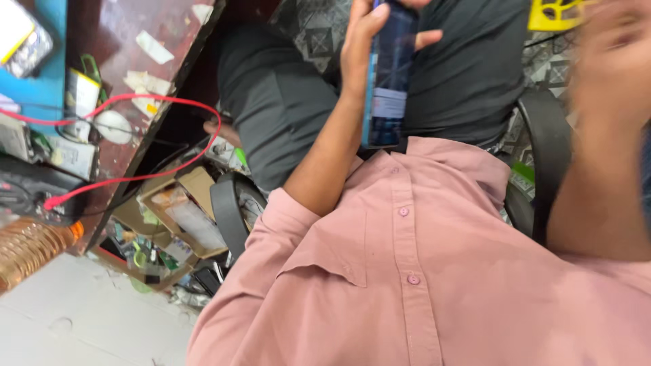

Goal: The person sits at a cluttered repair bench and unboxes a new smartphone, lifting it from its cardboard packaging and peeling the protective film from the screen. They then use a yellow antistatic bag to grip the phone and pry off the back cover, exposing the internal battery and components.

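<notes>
Left hand: raised at the top of the view, fingers wrapped around a dark phone, thumb along its near edge, fingertips showing past the far edge; phone upright in front of the pink shirt, its top end cut off by the upper edge of the view, its lower part crossed by a pale band; right hand: a blurred shape at the upper right, close to the camera, fingers not to be made out, grip cannot be told; yellow plastic piece beside it, cut off at the top; dark trousers below the phone; black chair arm at right; red wire looping over a cluttered brown desk at left; open cardboard box of small parts under the desk, contents hard to tell apart.
</notes>
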A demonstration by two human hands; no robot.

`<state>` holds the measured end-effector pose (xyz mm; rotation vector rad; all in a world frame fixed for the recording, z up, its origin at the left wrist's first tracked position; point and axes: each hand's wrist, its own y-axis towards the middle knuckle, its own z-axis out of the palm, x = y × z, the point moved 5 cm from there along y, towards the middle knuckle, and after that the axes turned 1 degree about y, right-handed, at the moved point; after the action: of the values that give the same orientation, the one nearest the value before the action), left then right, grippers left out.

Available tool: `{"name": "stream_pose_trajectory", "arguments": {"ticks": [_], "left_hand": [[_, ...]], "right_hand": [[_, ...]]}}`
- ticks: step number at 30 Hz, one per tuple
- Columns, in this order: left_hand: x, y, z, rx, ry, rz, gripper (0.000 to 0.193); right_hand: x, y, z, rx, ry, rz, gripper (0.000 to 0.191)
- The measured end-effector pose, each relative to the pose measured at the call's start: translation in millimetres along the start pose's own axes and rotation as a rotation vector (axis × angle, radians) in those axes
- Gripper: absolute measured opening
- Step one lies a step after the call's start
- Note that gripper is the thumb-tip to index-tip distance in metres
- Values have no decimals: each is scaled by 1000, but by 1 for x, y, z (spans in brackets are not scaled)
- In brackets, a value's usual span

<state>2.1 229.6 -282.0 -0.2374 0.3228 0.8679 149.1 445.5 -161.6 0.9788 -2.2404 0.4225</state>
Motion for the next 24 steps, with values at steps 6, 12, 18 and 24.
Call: {"name": "stream_pose_trajectory", "arguments": {"ticks": [6, 12, 18, 24], "left_hand": [[-9, -5, 30, 56, 512, 245, 31], [-17, -21, 35, 72, 811, 273, 28], [-12, -19, 30, 2, 792, 300, 26], [-32, -21, 43, -7, 823, 472, 21]], "right_hand": [[22, -88, 119, 737, 973, 105, 91], [45, -72, 117, 701, 939, 6, 82], [30, -77, 120, 638, 870, -12, 76], [14, -68, 113, 527, 1044, 73, 74]]}}
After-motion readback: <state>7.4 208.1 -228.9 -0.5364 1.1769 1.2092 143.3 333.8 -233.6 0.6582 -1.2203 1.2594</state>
